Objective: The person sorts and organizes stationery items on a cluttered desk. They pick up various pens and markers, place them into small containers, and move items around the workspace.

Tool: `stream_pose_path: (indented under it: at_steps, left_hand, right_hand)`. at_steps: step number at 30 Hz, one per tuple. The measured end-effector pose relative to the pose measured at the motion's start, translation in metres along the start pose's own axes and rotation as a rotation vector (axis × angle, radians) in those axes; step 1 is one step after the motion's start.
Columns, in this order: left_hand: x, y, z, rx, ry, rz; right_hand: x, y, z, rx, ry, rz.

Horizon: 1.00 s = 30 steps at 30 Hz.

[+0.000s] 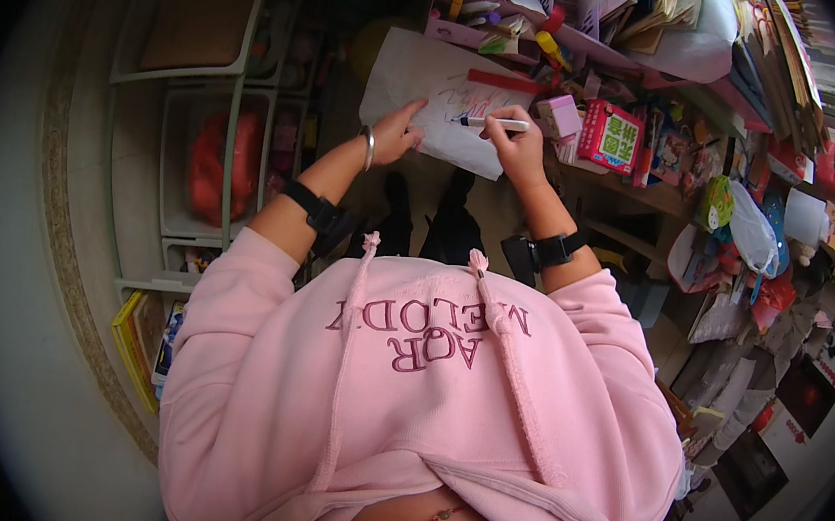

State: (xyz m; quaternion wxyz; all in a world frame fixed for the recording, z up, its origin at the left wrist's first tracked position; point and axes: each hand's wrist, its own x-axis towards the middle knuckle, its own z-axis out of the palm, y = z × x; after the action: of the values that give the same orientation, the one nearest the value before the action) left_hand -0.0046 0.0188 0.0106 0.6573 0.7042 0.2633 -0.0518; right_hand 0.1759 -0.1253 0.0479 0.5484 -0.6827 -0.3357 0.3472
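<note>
A large sheet of white paper [397,78] lies before me at the near edge of the cluttered desk and bears coloured pen strokes. My left hand [397,134] rests on its left near part, holding nothing, the fingers partly bent. A white pen with a dark tip [504,124] is gripped in my right hand [517,146], its tip at the strokes on the sheet. A red strip, perhaps a ruler [506,82], lies across the far part of the paper. Just right of my right hand stands a pink and white box-shaped object [561,117].
A red box with writing [610,137] lies to the right. Behind the paper is a pink organizer [460,34] with pens, and a yellow marker [553,50] near it. Bags [754,231] hang at the right. Shelving with bins [229,167] stands at the left.
</note>
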Motion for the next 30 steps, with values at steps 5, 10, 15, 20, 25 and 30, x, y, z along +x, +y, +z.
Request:
stream_pose_path:
  at_steps: [5, 10, 15, 20, 25, 30]
  left_hand:
    - [-0.032, 0.035, -0.004, -0.47, -0.248, 0.024]
    - [-0.046, 0.065, -0.014, -0.628, -0.386, 0.087]
    - [-0.06, 0.074, -0.016, -0.818, -0.467, 0.096]
    - [-0.066, 0.077, -0.02, -0.837, -0.558, -0.018]
    - [-0.066, 0.074, -0.011, -0.464, -0.31, 0.062]
    - [-0.066, 0.061, -0.004, 0.349, 0.3, 0.422]
  right_hand:
    - [-0.002, -0.027, -0.005, 0.524, -0.113, 0.199]
    - [0.001, -0.051, -0.006, 0.538, -0.199, 0.21]
    - [-0.001, -0.063, -0.008, 0.566, -0.276, 0.207]
    - [-0.004, -0.073, -0.015, 0.363, -0.438, 0.137]
    - [-0.011, -0.07, 0.009, 0.435, -0.382, 0.184]
    - [-0.008, -0.056, 0.045, 0.701, -0.242, 0.424]
